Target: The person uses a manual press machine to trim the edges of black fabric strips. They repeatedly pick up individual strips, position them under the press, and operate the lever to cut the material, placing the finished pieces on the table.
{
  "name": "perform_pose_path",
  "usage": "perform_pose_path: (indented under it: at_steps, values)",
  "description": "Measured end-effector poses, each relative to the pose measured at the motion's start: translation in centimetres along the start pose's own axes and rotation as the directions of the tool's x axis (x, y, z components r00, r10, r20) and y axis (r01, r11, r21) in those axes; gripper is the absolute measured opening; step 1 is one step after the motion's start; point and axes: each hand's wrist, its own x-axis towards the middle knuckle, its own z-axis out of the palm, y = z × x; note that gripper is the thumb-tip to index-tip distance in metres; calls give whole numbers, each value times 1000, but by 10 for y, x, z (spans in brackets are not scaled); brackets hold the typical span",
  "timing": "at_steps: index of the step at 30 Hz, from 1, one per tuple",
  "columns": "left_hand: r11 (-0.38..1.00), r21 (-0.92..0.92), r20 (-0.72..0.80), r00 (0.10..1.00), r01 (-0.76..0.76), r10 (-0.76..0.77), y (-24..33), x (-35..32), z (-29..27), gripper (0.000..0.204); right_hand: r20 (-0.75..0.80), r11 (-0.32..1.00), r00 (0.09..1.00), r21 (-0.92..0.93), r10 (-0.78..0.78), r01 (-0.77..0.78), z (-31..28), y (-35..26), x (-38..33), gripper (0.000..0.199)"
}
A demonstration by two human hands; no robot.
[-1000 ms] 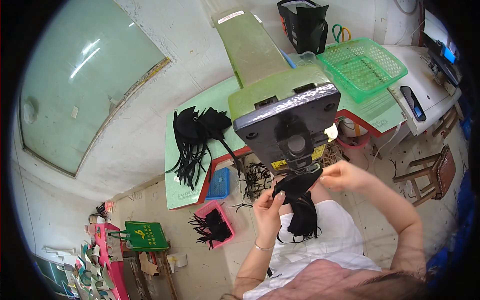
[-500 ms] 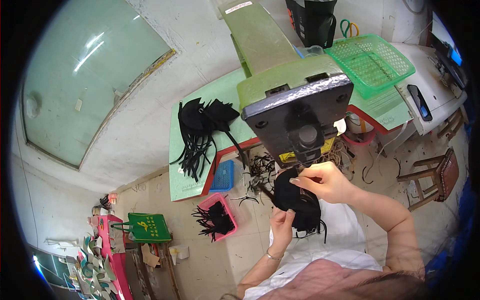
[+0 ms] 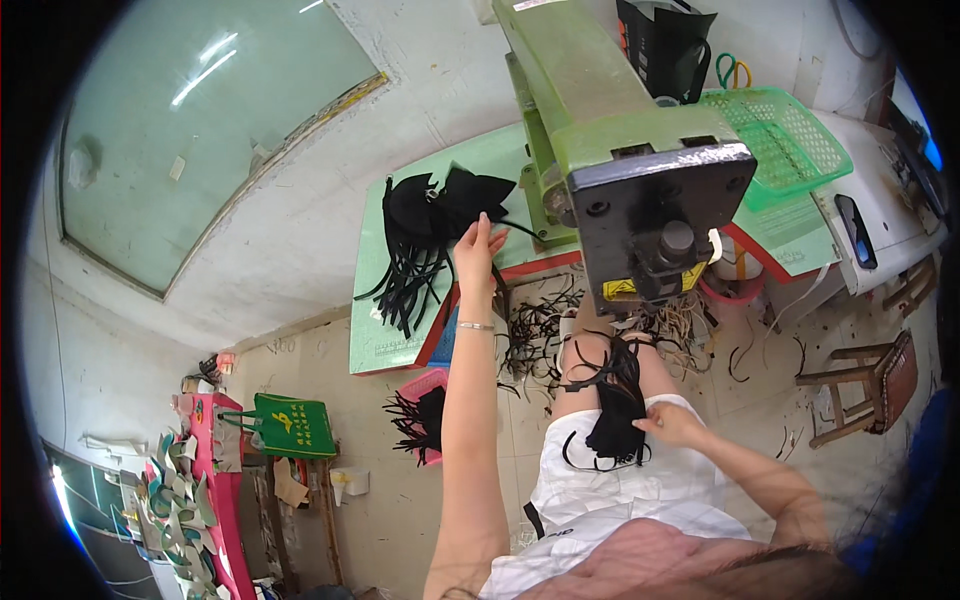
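My left hand reaches out to a pile of black pieces with long thin straps on the green table. Its fingers are stretched at the pile's right side; whether they touch it I cannot tell. On my lap lies another bunch of black strapped pieces, their straps spread toward my knees. My right hand pinches this bunch at its right edge. Above my knees looms the green press machine, its dark head over the table's front edge.
A pink basket of black strapped pieces stands on the floor, below a blue basket. Strap scraps litter the floor under the machine. A green basket and a phone lie right. A wooden stool stands far right.
My left hand has left the black piece under the machine head and moved up and left to the pile. My right hand has come down to my lap with the black pieces.
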Motion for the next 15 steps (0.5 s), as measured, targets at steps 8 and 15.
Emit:
perform_pose_path:
  at_steps: [8,15]
  values:
    - [870,489,270,960,-69,-76,-58,-150,-3,29,-105,842,987,537,118,-44,44,30,10,43]
    - [810,533,341,813,246,-472,-61,-272,5,30,145,493,989,863,-36,-108,-21,-42,-27,21]
